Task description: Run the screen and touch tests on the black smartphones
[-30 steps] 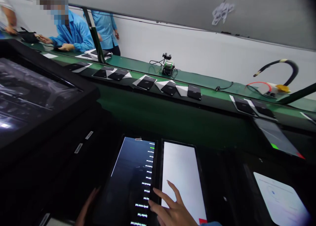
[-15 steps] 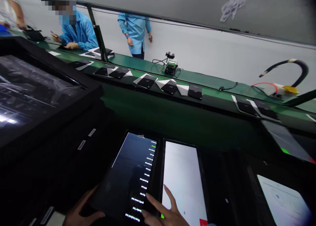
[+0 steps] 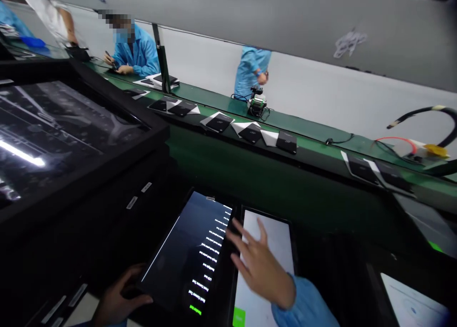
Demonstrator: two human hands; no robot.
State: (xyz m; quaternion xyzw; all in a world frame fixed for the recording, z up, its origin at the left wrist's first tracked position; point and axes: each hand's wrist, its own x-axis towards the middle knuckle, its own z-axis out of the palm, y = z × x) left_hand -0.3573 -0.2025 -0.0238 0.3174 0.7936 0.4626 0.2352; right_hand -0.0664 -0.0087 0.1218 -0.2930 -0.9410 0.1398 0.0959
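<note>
My left hand [image 3: 119,298] grips the near left corner of a dark tablet [image 3: 187,253] whose screen shows a column of small text lines, and holds it tilted. My right hand [image 3: 259,262] hovers with fingers spread over the gap between that tablet and a second tablet [image 3: 271,232] with a white screen lying beside it on the right. A green square shows at the white screen's near edge.
A large black machine [image 3: 71,141] fills the left. Beyond runs a green conveyor belt [image 3: 250,174] carrying several black devices on white sheets. Another lit tablet [image 3: 414,303] lies at the lower right. People in blue coats [image 3: 137,51] work along the belt's far side.
My right hand moved up and forward from the tablets' near edge to hover over their middle. My left hand kept its grip on the dark tablet. The camera turned slightly left.
</note>
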